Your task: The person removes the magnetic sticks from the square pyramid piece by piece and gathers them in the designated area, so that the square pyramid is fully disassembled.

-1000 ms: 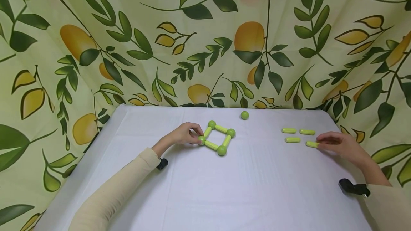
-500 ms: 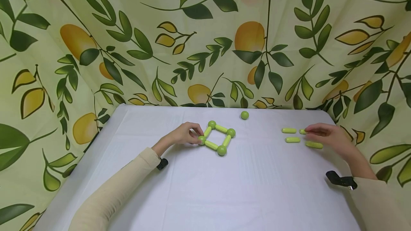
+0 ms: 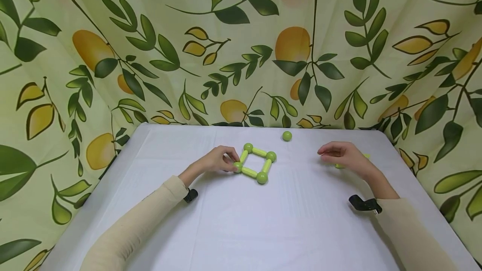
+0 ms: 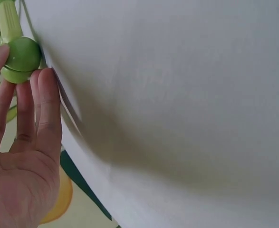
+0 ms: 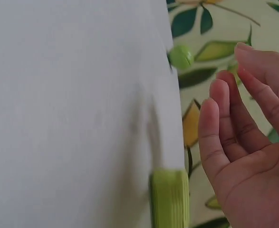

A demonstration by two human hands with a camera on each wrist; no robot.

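Observation:
My left hand point(image 3: 219, 159) pinches a green ball point(image 4: 23, 56) at the left corner of a square frame. Light green ribbed rods point(image 3: 258, 152) join the balls at the frame's corners, and it lies flat on the table. My right hand point(image 3: 344, 156) is above the table to the right of the frame, its fingers point(image 5: 209, 128) loosely bent with nothing seen between them. Beneath and behind it are loose rods point(image 5: 170, 197), mostly hidden by the hand in the head view. A single loose green ball point(image 3: 287, 136) sits near the far edge, to the left of my right hand.
A white cloth covers the table point(image 3: 286, 221). A curtain point(image 3: 241, 53) with leaf and fruit print hangs behind the far edge and at both sides. Each wrist wears a small black camera point(image 3: 363, 204).
My right hand has left the loose rods it was touching and moved left, towards the middle of the table. My left hand keeps its pinch on the corner ball, and the frame is nearly still.

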